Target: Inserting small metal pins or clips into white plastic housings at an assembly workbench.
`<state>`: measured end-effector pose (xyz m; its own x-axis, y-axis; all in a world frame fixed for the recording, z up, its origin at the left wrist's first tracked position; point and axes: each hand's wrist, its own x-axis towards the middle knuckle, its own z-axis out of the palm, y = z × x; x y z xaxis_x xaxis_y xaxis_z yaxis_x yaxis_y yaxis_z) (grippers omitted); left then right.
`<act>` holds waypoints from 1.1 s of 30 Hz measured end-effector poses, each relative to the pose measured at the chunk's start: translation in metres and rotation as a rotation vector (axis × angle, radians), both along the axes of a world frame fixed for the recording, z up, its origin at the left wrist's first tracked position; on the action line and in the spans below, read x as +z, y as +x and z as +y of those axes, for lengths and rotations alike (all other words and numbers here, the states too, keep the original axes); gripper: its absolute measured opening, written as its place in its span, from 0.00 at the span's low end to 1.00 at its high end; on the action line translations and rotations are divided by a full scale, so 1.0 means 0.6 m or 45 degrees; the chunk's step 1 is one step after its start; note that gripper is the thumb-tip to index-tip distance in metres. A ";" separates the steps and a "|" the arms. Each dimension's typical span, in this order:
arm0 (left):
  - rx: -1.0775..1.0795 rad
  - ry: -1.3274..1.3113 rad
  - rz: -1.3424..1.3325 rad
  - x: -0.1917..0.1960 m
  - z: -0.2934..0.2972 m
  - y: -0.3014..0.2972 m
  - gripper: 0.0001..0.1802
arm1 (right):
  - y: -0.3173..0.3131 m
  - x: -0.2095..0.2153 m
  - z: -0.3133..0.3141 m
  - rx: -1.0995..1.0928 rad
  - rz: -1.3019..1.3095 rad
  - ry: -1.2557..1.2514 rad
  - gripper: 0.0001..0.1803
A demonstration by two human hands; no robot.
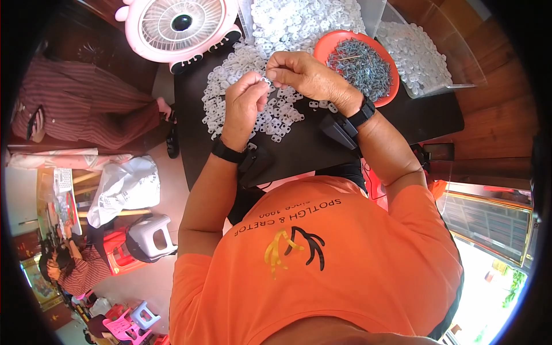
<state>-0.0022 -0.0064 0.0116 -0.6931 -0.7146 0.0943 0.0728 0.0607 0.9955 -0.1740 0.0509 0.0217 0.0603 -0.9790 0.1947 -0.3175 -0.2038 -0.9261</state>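
My left hand (244, 106) pinches a small white plastic piece (265, 80) between thumb and fingertips, above the table. Right beside it, my right hand (305, 75) is closed in a pinch, its fingertips almost meeting the left ones; what it holds, if anything, is too small to make out. Below and around both hands spreads a loose heap of similar white plastic pieces (221, 86), many with dark holes. An orange-red bowl (394, 86) full of thin grey metal pins or nails (362, 66) stands to the right of my right hand, near its wrist.
A clear bin (372, 14) of white pieces stands at the back, another clear container (454, 86) at the right. A pink fan (129, 26) sits back left on the dark table (425, 118). Two people in striped clothes (86, 106) and stools (152, 236) are at the left.
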 end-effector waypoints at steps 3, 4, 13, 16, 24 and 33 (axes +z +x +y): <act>-0.002 -0.003 -0.008 -0.002 -0.001 0.000 0.10 | 0.002 0.002 0.002 -0.023 0.053 -0.008 0.08; -0.004 -0.003 -0.012 -0.003 -0.001 -0.001 0.10 | 0.003 0.003 0.002 -0.041 0.089 -0.015 0.08; 0.004 -0.031 -0.017 -0.007 0.002 0.002 0.11 | 0.015 0.003 0.007 -0.132 0.362 -0.129 0.09; 0.032 -0.001 -0.016 0.003 0.008 0.001 0.11 | 0.015 -0.007 0.004 -0.121 0.184 -0.090 0.08; 0.174 0.008 0.159 -0.004 -0.023 0.009 0.10 | -0.004 0.001 0.008 -0.205 0.616 -0.257 0.10; 0.236 0.079 0.282 0.004 -0.024 0.009 0.09 | 0.008 -0.017 0.008 -0.118 1.178 -0.262 0.07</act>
